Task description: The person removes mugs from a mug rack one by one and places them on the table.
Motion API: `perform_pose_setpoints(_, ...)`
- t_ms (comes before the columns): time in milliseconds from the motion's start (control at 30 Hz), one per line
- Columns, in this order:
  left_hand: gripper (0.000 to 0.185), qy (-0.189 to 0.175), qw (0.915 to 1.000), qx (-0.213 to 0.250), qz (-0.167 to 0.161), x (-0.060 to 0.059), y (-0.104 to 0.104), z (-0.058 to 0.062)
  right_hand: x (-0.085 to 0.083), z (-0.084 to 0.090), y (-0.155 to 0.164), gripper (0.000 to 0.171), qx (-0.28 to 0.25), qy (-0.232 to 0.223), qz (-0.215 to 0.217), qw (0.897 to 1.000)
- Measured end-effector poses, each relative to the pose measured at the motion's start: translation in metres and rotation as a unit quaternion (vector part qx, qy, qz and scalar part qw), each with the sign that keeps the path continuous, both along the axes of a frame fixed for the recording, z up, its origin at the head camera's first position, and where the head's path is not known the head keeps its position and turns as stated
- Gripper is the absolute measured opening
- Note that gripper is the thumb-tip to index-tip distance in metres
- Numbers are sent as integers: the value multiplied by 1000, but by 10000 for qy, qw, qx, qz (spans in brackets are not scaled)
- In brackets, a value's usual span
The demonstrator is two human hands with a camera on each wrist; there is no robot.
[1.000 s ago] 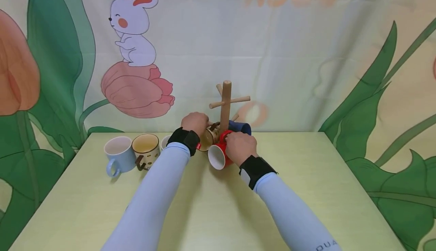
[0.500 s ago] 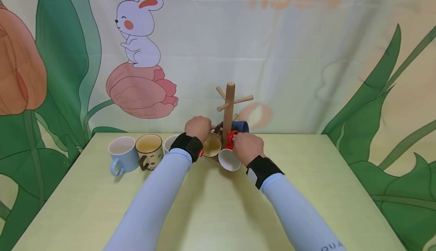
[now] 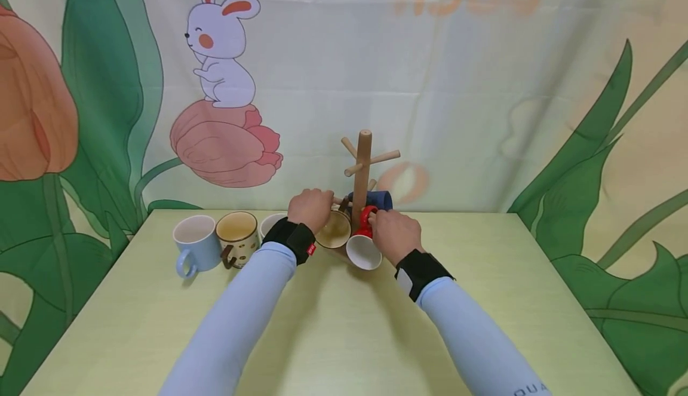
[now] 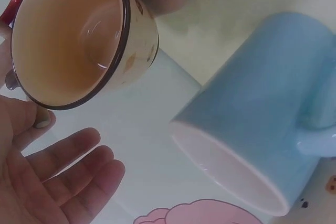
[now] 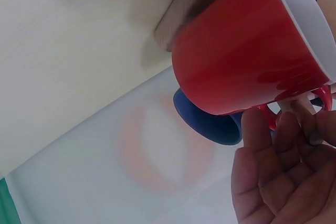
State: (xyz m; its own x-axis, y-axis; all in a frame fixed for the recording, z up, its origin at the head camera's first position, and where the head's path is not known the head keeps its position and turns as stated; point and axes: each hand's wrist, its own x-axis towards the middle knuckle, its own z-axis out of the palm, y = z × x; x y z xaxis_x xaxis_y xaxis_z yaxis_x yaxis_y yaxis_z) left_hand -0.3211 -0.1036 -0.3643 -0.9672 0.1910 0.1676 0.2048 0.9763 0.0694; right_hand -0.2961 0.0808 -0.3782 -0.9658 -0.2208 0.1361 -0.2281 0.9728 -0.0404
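A wooden mug tree (image 3: 362, 175) stands at the back of the table. From its lower left peg hangs a cream spotted mug (image 3: 333, 230) with a dark brown rim (image 4: 125, 30). My left hand (image 3: 310, 209) pinches that peg's end with thumb and index finger, the other fingers extended. A red mug (image 5: 247, 51), white inside, hangs by its handle (image 3: 367, 215) from a front peg. My right hand (image 3: 398, 235) pinches at the end of this peg, right at the handle. Behind the post hangs a dark blue mug (image 3: 381, 199). The upper pegs carry nothing.
On the left of the table (image 3: 349, 336) stand a light blue mug (image 3: 196, 243), another spotted mug (image 3: 238, 243) and a white-rimmed mug (image 3: 269, 224) partly hidden by my left wrist. A printed curtain (image 3: 457, 97) rises behind the table's back edge.
The mug tree has turned slightly, its front peg swinging right. The red mug's opening now faces forward, and the hanging spotted mug's mouth shows more. My right hand has shifted a little right.
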Motion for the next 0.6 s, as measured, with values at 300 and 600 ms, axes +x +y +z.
perform_pose_setpoints(300, 19, 170, 9998, 62, -100, 5, -3, -4, 3, -2, 5, 36, -281, 38, -52, 9996)
perform_pose_setpoints(600, 31, 223, 9996, 96, -155, 14, -10, -2, 8, -17, 21, 37, -509, 125, -96, 9986)
